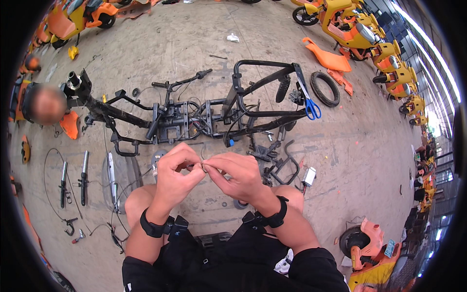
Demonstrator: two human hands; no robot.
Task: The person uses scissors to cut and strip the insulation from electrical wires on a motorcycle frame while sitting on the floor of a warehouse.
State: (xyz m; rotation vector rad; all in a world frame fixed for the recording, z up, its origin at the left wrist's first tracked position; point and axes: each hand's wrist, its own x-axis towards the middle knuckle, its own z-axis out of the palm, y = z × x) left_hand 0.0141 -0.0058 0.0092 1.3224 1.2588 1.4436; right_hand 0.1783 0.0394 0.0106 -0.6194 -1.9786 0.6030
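Note:
My left hand (180, 170) and my right hand (236, 175) meet in front of my knees, thumbs and forefingers pinched together. Between the fingertips is a small dark piece, mostly covered and too small to name; a thin strand shows just above it. Beyond my hands lies a bare black scooter frame (243, 130) on the floor, with cables along its middle and a handlebar (182, 83) across it. Scissors with blue handles (313, 110) rest at the frame's right end.
To the left lie two fork tubes (84, 178) and a brake lever (71, 226). At right are a black tyre (325, 89), an orange panel (327, 56) and a white box (309, 176). Yellow scooters (340, 22) stand around. Another person (46, 104) is at far left.

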